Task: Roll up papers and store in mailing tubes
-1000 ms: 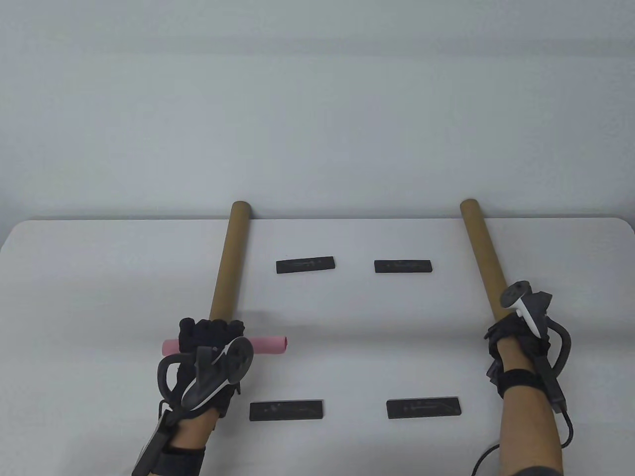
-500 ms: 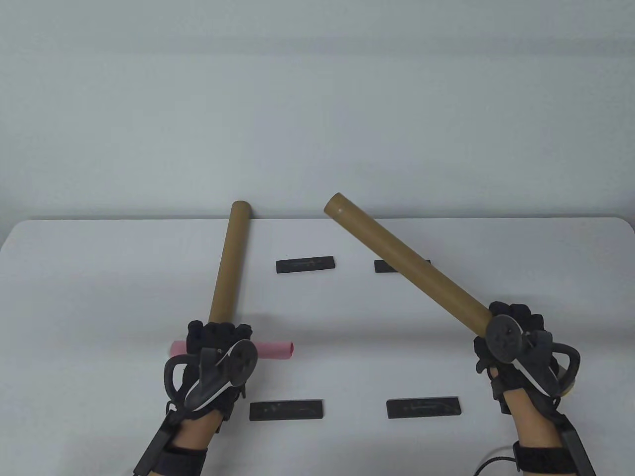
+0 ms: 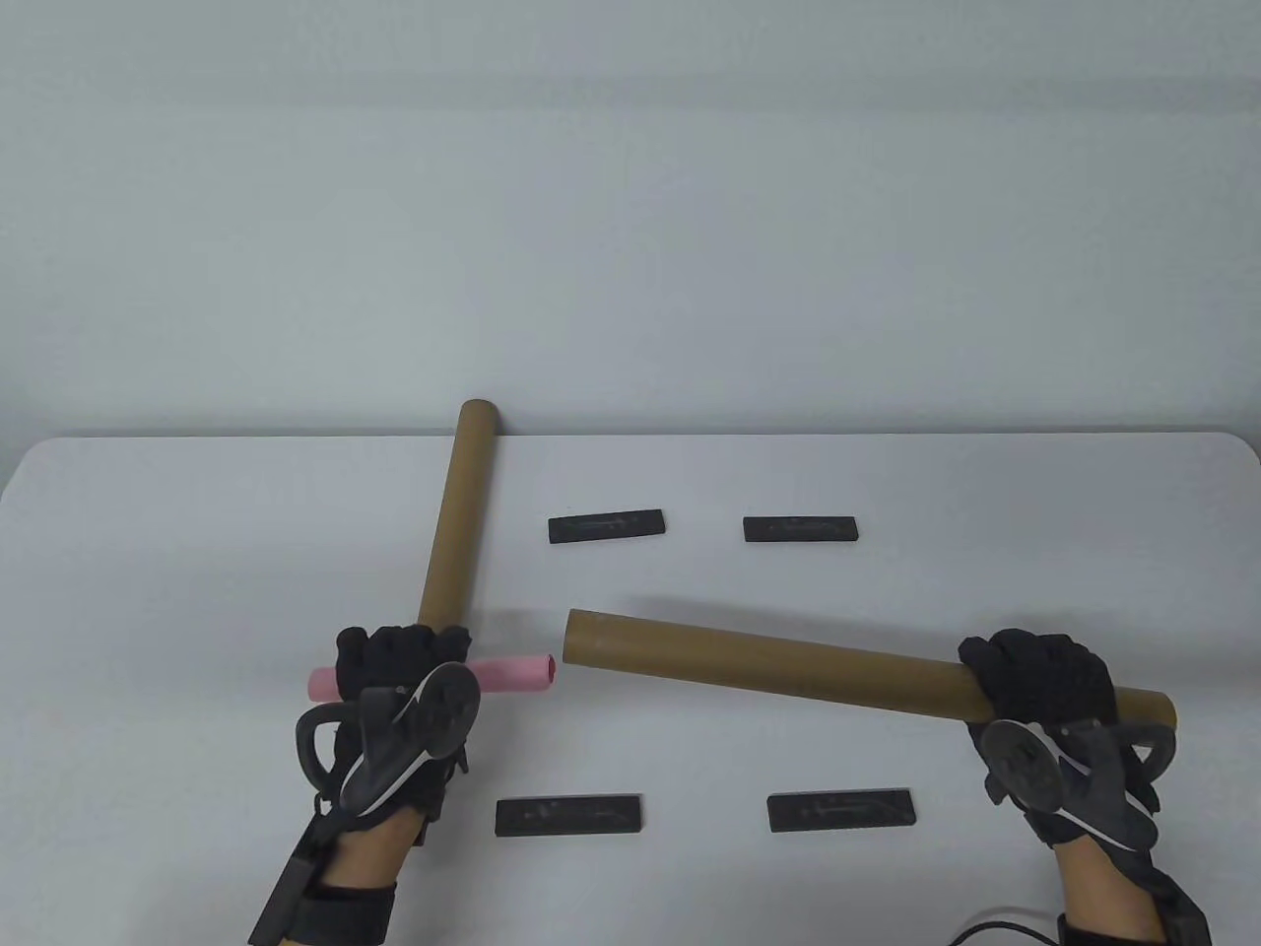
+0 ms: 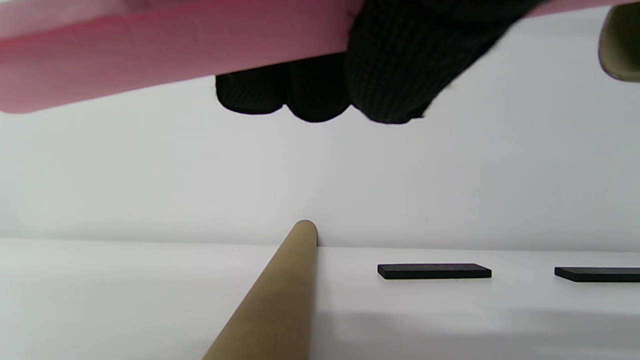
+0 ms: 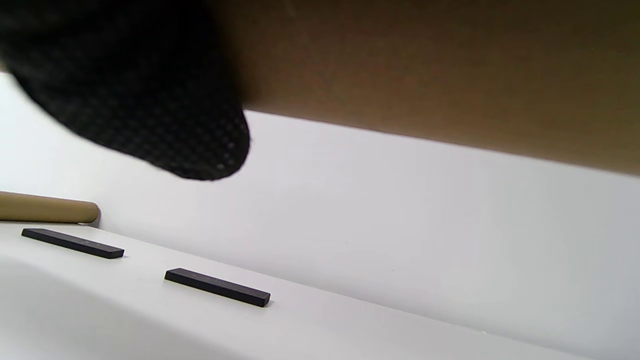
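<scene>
My left hand (image 3: 399, 660) grips a rolled pink paper (image 3: 512, 674) held level above the table; its right end points at the open mouth of a brown mailing tube (image 3: 768, 665). My right hand (image 3: 1044, 680) grips that tube near its right end and holds it almost level, its left mouth a short gap from the roll. The left wrist view has the pink roll (image 4: 165, 50) under my curled fingers (image 4: 390, 85), with the tube's mouth (image 4: 622, 45) at the right edge. A second brown tube (image 3: 455, 517) lies on the table, running to the far edge.
Two black flat bars (image 3: 607, 526) (image 3: 800, 529) lie mid-table and two more (image 3: 568, 816) (image 3: 840, 810) lie near the front, between my hands. The white table (image 3: 197, 552) ends at a pale wall behind.
My right hand swung its tube from pointing away along the table's right side down to nearly level, its mouth now facing the pink roll. My left hand shifted the roll slightly left.
</scene>
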{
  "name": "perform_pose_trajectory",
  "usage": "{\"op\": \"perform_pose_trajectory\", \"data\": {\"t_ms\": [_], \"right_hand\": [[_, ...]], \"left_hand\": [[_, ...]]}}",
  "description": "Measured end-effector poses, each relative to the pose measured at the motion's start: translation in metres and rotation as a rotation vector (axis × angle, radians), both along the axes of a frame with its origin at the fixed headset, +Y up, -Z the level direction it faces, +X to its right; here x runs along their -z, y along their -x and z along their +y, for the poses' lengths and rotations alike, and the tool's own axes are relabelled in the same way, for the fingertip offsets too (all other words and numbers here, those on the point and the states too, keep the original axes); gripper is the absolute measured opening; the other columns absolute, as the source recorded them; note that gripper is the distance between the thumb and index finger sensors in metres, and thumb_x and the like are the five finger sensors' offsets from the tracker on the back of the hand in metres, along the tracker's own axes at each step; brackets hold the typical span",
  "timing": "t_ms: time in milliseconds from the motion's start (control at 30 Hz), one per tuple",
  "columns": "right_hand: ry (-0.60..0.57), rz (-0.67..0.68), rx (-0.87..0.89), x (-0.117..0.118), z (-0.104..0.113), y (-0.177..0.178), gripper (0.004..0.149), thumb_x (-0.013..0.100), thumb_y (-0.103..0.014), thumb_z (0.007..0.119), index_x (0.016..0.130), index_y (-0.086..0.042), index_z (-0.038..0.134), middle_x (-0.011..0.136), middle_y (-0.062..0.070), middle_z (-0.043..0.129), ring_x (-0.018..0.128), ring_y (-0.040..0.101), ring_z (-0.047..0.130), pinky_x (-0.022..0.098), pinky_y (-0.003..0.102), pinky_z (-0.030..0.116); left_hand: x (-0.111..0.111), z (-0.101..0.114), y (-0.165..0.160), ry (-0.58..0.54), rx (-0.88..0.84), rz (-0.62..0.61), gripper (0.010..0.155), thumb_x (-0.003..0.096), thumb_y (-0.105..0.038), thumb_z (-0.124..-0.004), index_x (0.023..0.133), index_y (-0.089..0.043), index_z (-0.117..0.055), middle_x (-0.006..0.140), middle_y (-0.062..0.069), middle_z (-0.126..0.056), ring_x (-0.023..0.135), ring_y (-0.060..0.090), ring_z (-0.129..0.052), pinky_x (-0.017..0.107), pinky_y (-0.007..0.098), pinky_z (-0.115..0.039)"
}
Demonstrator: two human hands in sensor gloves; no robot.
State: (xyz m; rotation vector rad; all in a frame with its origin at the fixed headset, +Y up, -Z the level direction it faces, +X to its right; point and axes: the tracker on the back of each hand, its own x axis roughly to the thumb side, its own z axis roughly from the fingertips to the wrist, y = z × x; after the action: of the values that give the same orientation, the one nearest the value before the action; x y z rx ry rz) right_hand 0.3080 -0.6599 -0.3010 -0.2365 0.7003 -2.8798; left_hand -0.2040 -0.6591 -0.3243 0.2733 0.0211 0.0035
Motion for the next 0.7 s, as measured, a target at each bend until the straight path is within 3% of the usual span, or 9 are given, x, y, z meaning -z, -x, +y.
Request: {"op": "perform_pose_trajectory", "data": {"t_ms": [300,433,567,700], "right_hand": [[0.004,0.059,0.000,-0.002,0.000,0.013,0.066,0.035,-0.039,0.105,0.093,-0.032,0.072,0.093,0.000,0.078,0.082,0.033,0.085,0.069,0.060,0.071],[0.012,0.069,-0.011,-0.002,-0.002,0.019,0.066,0.036,-0.039,0.105,0.093,-0.032,0.072,0.093,0.000,0.078,0.082,0.033,0.085,0.069,0.060,0.071],[0.015,0.071,-0.011,-0.002,-0.002,0.019,0.066,0.036,-0.039,0.105,0.093,-0.032,0.072,0.094,0.000,0.078,0.082,0.033,0.084,0.069,0.060,0.071],[0.014,0.075,-0.013,-0.002,-0.002,0.018,0.066,0.036,-0.039,0.105,0.093,-0.032,0.073,0.093,0.000,0.078,0.082,0.033,0.085,0.069,0.060,0.071]], "left_hand": [[-0.002,0.000,-0.008,-0.026,0.054,-0.032,0.044,0.0417,-0.039,-0.086,0.085,-0.038,-0.081,0.085,-0.002,-0.089,0.089,0.026,-0.089,0.076,0.058,-0.054],[-0.008,0.003,-0.024,-0.041,0.109,-0.131,0.048,0.0412,-0.040,-0.087,0.089,-0.039,-0.078,0.080,-0.004,-0.091,0.077,0.022,-0.094,0.075,0.057,-0.055],[-0.014,0.003,-0.042,-0.045,0.162,-0.249,0.068,0.0386,-0.043,-0.090,0.100,-0.030,-0.064,0.081,-0.006,-0.088,0.072,0.016,-0.095,0.075,0.054,-0.058],[-0.021,0.001,-0.059,-0.007,0.213,-0.402,0.092,0.0359,-0.047,-0.092,0.108,-0.018,-0.043,0.095,0.001,-0.075,0.078,0.017,-0.090,0.076,0.056,-0.055]]}}
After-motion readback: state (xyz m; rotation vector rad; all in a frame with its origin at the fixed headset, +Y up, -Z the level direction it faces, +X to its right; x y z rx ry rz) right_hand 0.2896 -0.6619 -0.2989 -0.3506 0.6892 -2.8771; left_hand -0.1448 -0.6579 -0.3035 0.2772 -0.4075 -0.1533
